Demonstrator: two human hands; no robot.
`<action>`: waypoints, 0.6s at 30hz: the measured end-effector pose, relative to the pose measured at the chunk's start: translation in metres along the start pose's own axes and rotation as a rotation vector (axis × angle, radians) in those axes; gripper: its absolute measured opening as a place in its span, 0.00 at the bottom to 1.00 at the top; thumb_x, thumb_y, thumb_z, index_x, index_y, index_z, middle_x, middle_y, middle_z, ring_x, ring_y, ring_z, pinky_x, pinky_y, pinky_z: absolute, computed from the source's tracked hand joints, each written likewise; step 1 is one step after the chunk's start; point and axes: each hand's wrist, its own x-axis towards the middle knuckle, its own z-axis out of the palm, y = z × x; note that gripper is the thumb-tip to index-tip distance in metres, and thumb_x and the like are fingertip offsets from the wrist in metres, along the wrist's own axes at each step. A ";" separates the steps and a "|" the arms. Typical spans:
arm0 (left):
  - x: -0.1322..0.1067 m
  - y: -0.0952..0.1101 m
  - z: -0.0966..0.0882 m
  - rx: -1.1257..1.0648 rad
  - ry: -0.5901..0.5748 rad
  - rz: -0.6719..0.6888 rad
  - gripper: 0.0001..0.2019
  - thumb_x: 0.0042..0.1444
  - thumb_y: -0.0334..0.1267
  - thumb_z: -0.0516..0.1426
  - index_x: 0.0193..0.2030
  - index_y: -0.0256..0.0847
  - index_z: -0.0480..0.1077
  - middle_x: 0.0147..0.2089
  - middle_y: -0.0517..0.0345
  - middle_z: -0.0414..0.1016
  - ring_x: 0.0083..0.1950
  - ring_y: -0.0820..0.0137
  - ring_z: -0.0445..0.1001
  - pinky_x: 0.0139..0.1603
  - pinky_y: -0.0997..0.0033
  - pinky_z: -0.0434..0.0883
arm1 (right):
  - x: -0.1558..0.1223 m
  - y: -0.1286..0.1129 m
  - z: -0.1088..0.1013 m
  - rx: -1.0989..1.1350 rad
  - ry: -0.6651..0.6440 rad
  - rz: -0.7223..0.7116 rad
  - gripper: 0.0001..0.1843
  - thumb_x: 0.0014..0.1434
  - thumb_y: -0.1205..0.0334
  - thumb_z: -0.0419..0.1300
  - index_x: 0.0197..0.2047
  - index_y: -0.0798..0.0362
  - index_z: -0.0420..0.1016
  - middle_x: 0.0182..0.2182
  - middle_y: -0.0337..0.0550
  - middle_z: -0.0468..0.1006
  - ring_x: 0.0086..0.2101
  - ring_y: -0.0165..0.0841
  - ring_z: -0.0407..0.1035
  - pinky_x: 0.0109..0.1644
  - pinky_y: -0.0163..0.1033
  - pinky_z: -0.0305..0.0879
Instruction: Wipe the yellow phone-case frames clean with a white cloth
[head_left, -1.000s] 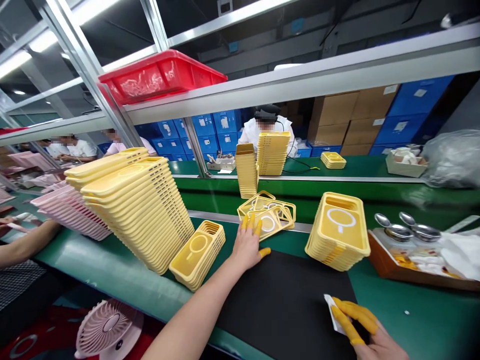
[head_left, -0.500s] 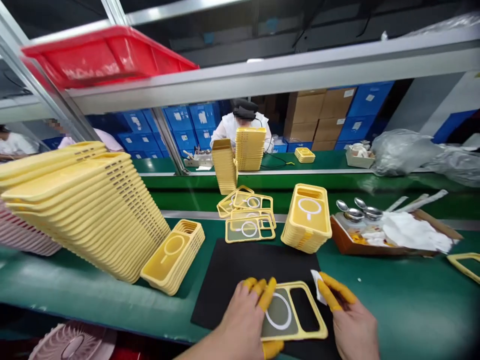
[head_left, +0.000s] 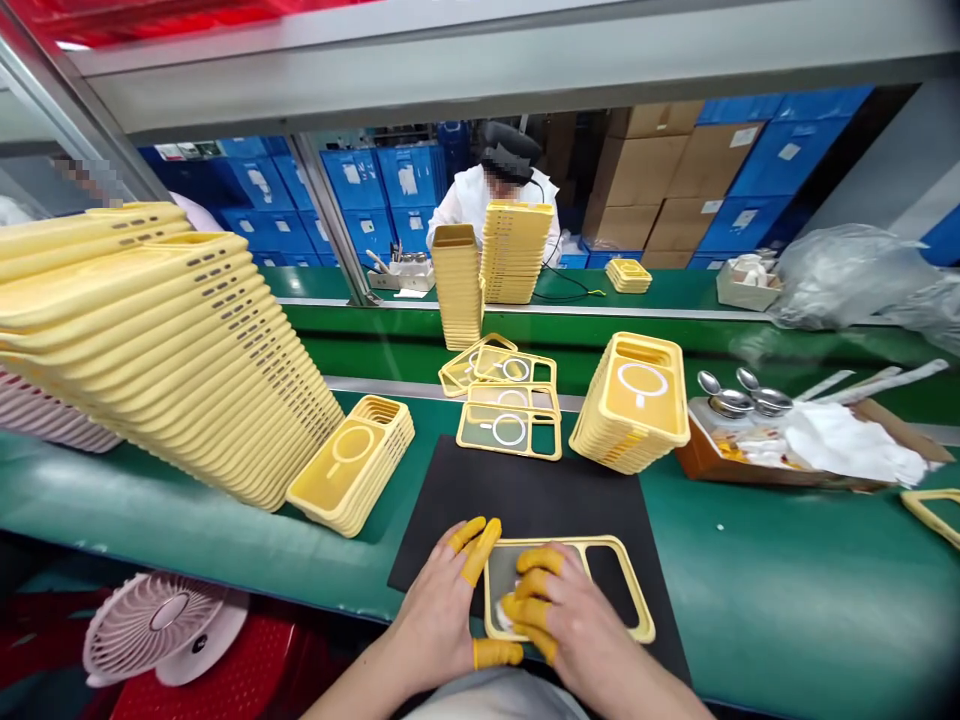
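A yellow phone case (head_left: 611, 585) lies flat on the black mat (head_left: 540, 495) near the table's front edge. My left hand (head_left: 442, 605), with yellow finger cots, rests at the case's left edge, fingers curled against it. My right hand (head_left: 570, 620) lies over the case and presses a small white wipe (head_left: 501, 618) into it with bent fingers. Beyond the mat lie several loose yellow cases (head_left: 510, 425).
Tall leaning stacks of yellow cases (head_left: 172, 340) fill the left, with a short stack (head_left: 352, 470) beside them and another (head_left: 634, 400) at the right. A brown tray (head_left: 750, 455) holds spoons and white cloth. A pink fan (head_left: 161, 625) sits below. A person works across the conveyor (head_left: 495, 180).
My left hand brought one case from the loose pile down onto the mat. My right hand moved with the wipe from beside the case onto its inside.
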 end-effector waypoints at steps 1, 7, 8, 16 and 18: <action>0.000 0.000 0.000 -0.004 0.001 -0.009 0.52 0.43 0.61 0.61 0.67 0.42 0.37 0.63 0.43 0.58 0.65 0.52 0.53 0.64 0.45 0.55 | -0.006 0.005 -0.011 -0.014 -0.036 -0.009 0.05 0.59 0.64 0.58 0.37 0.44 0.73 0.31 0.33 0.76 0.41 0.32 0.65 0.52 0.43 0.53; 0.002 0.001 -0.001 -0.011 -0.021 -0.021 0.53 0.42 0.60 0.62 0.67 0.40 0.39 0.61 0.44 0.60 0.65 0.53 0.54 0.66 0.46 0.52 | -0.005 0.009 -0.017 -0.080 -0.053 -0.027 0.07 0.57 0.65 0.58 0.37 0.43 0.74 0.31 0.34 0.76 0.39 0.32 0.66 0.52 0.44 0.54; 0.003 0.001 0.000 -0.006 -0.019 -0.022 0.52 0.43 0.60 0.62 0.67 0.40 0.39 0.61 0.43 0.60 0.65 0.53 0.53 0.66 0.46 0.52 | 0.000 0.005 -0.008 -0.043 -0.023 -0.033 0.08 0.57 0.67 0.56 0.35 0.43 0.74 0.30 0.33 0.76 0.38 0.32 0.66 0.53 0.45 0.53; 0.003 0.006 -0.004 -0.014 -0.035 -0.032 0.52 0.43 0.61 0.61 0.67 0.39 0.41 0.61 0.43 0.61 0.66 0.53 0.53 0.67 0.47 0.51 | -0.039 0.042 -0.027 -0.352 0.139 0.179 0.08 0.56 0.64 0.56 0.37 0.47 0.76 0.32 0.40 0.77 0.43 0.41 0.65 0.50 0.52 0.54; 0.004 0.007 -0.006 0.012 -0.049 -0.003 0.49 0.45 0.60 0.60 0.67 0.39 0.42 0.62 0.44 0.61 0.66 0.53 0.53 0.67 0.47 0.50 | -0.053 0.051 -0.032 -0.260 0.200 0.297 0.08 0.56 0.61 0.57 0.38 0.47 0.77 0.35 0.41 0.77 0.44 0.42 0.66 0.50 0.52 0.56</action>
